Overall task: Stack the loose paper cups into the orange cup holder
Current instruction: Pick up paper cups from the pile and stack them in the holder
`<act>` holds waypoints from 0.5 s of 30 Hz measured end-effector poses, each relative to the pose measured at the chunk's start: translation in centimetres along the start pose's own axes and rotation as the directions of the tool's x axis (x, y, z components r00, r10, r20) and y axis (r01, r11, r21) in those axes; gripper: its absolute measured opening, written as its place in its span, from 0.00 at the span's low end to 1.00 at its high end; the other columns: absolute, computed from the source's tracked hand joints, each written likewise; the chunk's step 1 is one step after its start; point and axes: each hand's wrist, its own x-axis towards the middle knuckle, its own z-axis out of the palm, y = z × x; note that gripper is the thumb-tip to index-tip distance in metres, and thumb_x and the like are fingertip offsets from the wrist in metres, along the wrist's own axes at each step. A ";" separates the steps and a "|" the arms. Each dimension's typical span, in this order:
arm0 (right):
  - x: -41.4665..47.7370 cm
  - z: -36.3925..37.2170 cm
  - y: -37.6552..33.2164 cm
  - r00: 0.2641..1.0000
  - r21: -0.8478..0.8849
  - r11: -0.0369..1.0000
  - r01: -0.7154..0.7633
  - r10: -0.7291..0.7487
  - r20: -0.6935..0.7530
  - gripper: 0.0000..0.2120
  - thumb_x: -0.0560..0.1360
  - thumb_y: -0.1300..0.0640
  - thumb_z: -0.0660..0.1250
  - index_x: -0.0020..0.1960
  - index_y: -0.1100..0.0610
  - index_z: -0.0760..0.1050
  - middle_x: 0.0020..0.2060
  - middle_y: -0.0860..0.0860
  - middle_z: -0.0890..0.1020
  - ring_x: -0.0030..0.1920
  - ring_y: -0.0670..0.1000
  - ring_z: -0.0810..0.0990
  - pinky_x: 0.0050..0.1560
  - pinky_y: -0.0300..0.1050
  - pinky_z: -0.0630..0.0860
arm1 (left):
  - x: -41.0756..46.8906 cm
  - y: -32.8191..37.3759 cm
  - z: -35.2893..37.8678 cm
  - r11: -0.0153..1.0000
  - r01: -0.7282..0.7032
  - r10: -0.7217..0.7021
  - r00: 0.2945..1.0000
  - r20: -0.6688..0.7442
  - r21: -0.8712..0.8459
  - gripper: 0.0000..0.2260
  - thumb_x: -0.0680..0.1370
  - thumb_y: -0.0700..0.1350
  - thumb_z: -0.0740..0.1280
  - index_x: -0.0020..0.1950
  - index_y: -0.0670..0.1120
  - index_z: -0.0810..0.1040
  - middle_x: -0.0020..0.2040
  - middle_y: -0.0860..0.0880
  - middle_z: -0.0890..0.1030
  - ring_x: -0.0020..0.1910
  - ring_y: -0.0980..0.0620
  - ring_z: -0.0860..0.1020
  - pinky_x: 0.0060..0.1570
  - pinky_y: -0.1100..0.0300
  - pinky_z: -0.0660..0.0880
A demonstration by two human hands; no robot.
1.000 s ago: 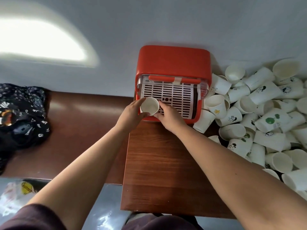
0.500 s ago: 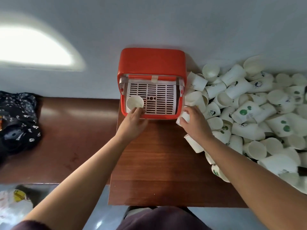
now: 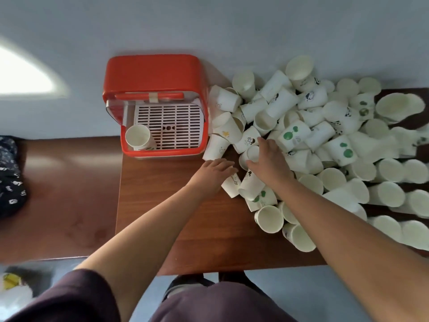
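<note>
The orange cup holder [image 3: 153,73] stands at the table's far edge, against the wall. One white paper cup [image 3: 137,136] stands upright in the front left corner of its white slotted tray. To its right lies a big heap of loose paper cups [image 3: 325,140], some printed with green dots. My right hand [image 3: 270,160] rests on the heap's left edge with straight fingers. A small cup [image 3: 252,152] lies between its thumb and forefinger. My left hand [image 3: 214,169] is flat and empty just left of it, its fingertips over a lying cup [image 3: 232,184].
The wooden table [image 3: 185,228] has bare surface in front of the holder. A lower brown bench [image 3: 58,194] joins it on the left and carries a black patterned bag [image 3: 9,177]. Cups [image 3: 299,238] spill toward the table's near right edge.
My left hand let go of the cup in the holder and moved right to the heap. My right hand slid further into the pile. The view has shifted right.
</note>
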 end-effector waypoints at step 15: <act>0.0 -0.8 0.7 0.988 0.111 0.984 0.140 -0.130 -0.089 0.28 0.71 0.57 0.71 0.69 0.60 0.69 0.57 0.62 0.75 0.56 0.64 0.75 0.53 0.57 0.75 | -4.8 -1.6 1.5 0.947 0.290 -0.303 0.950 -0.076 -0.139 0.32 0.70 0.58 0.73 0.72 0.52 0.70 0.63 0.47 0.68 0.64 0.44 0.68 0.66 0.43 0.68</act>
